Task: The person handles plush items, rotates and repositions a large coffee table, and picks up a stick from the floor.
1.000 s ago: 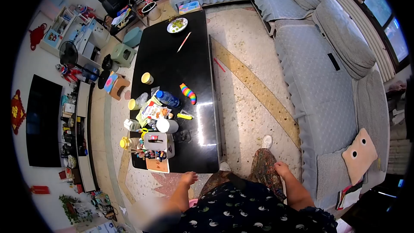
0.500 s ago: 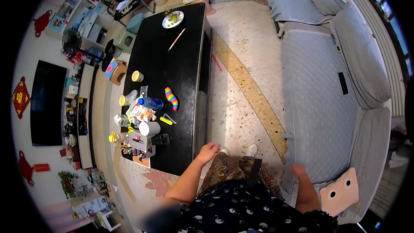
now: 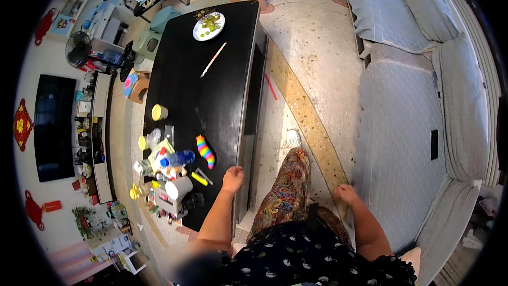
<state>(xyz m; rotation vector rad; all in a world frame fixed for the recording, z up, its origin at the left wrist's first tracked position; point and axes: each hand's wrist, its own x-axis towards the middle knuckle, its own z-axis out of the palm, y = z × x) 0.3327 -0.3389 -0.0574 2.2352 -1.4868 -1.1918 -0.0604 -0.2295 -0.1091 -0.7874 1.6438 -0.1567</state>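
Note:
My left hand [image 3: 232, 179] hangs loosely curled over the right edge of the black table [image 3: 182, 82], with no object showing in it. Out beside my body, above the floor near the sofa, my right hand [image 3: 346, 194] is curled too and shows nothing in it. A rainbow caterpillar toy [image 3: 205, 152] is the thing nearest my left hand, lying on the table. Close to it are a yellow utility knife [image 3: 199, 178], a white paper cup [image 3: 179, 187] and a blue-capped bottle [image 3: 178, 159] on its side.
A plate of green fruit [image 3: 209, 26] and a pencil-like stick [image 3: 214, 59] lie at the table's far end. The grey sofa [image 3: 399, 143] runs along the right, with a dark phone-like object [image 3: 434, 144] on it. A red strip [image 3: 271, 87] lies on the floor.
I have stepped forward alongside the table, one foot ahead. My left hand has moved over the table edge, and my right hand has swung forward and inward. The tabletop things look unmoved.

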